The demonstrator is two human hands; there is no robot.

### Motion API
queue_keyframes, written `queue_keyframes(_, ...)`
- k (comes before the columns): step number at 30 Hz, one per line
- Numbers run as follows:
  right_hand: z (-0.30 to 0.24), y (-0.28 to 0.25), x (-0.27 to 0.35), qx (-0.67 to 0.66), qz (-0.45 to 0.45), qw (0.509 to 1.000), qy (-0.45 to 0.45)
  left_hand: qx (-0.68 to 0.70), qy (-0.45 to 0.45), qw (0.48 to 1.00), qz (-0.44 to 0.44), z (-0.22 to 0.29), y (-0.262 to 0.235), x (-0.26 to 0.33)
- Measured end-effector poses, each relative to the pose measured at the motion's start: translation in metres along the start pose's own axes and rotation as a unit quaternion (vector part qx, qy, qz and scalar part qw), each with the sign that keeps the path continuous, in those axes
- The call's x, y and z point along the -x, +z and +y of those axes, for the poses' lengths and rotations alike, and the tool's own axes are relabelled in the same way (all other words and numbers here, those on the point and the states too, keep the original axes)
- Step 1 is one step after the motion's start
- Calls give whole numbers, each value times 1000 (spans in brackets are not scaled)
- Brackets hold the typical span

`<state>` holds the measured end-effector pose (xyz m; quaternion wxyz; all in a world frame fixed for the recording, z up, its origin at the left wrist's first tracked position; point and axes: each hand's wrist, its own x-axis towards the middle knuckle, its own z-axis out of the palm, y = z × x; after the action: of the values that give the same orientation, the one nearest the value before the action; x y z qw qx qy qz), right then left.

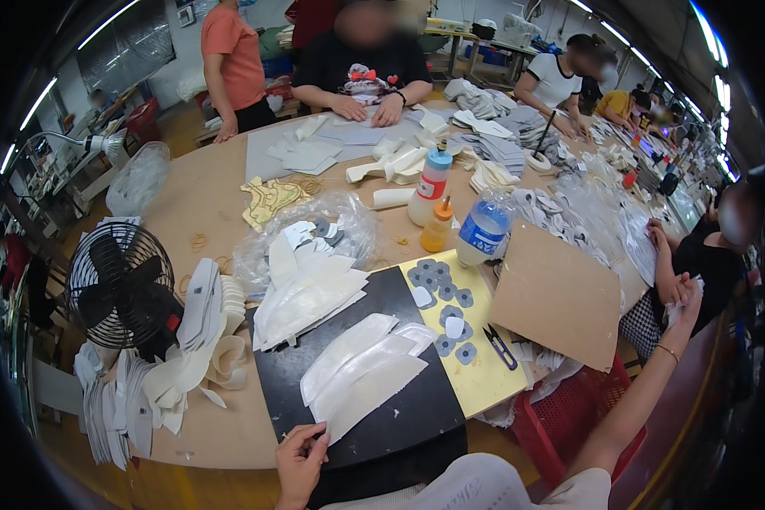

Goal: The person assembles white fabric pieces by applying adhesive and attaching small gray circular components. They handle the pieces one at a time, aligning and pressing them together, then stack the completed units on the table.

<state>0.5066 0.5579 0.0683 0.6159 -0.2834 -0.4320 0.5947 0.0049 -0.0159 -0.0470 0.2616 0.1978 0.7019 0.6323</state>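
Wearer's pale printed garment (pixel 476 486) nearest, at bottom. Brown worktop (pixel 212 429) behind it. Black board (pixel 438 399) at worktop's near edge; yellow board (pixel 486 378) along its right edge. White panels (pixel 361 374) overlap in a fan, mid black board, reaching its near edge. Likely light, thin, bendy; sheen suggests slightly slippery, creasing easily. Best taken by near tip or a long edge, flat pinch, one layer. Left hand (pixel 300 463): thumb and fingers together, pinching the panels' near tip. Right hand (pixel 684 293): stretched out past worktop's right edge, whitish bit at fingers, can't tell if gripped. Snips (pixel 502 350) by yellow board's right edge, grey pieces (pixel 465 354) left of them.
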Motion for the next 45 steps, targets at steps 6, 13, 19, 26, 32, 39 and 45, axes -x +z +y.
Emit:
queue_keyframes(6,-10,6,15,-26,52,998,-25,0,-8,1000,-4,-2,2,0)
queue_keyframes(13,6,14,9,-20,91,995,-21,2,-14,1000,18,-3,0,4)
queue_keyframes(19,-15,-13,7,-4,-6,1000,-5,-12,-25,1000,13,-5,3,1)
queue_keyframes(26,-10,-1,7,-7,-1,999,36,27,-88,995,26,-6,1,5)
queue_keyframes(32,-3,2,12,-15,53,998,-37,31,-110,993,14,0,3,1)
queue_keyframes(39,-8,-30,3,-4,-15,1000,16,11,-115,993,2,3,9,-3)
queue_keyframes(45,10,-7,6,-19,32,999,0,24,-121,992,19,-1,7,2)
